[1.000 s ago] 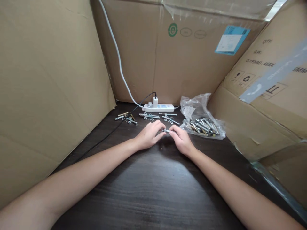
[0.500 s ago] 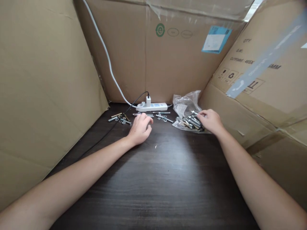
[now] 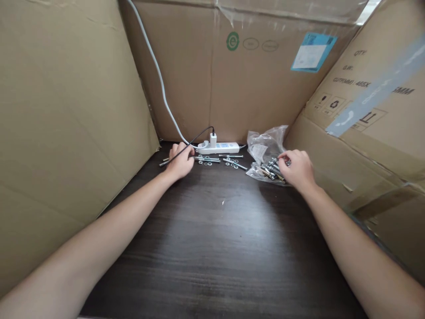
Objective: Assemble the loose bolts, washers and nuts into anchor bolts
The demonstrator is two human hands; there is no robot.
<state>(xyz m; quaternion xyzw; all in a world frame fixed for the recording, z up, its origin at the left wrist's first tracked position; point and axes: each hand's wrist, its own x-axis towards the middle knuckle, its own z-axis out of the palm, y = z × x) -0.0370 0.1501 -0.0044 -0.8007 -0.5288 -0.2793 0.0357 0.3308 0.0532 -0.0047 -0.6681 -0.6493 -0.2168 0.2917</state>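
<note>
My left hand is over the left group of bolts, hiding most of them. Its fingers are loosely bent and apart, with no object visible in them. A black cable crosses over the back of this hand. To its right lie long bolts with washers and nuts, and another such group further right. My right hand is at the clear plastic bag, thumb and forefinger pinched on a metal bolt among the heaped bolts. The bolt is mostly hidden by the fingers.
A white power strip with a plugged-in charger lies behind the bolts. Its white cord runs up the back. Cardboard walls enclose the dark wooden table on the left, back and right.
My left hand has moved left, from the middle bolts to the left group, uncovering the middle ones. My right hand has stayed at the bag, shifting slightly among the bolts. The view has turned slightly left.
</note>
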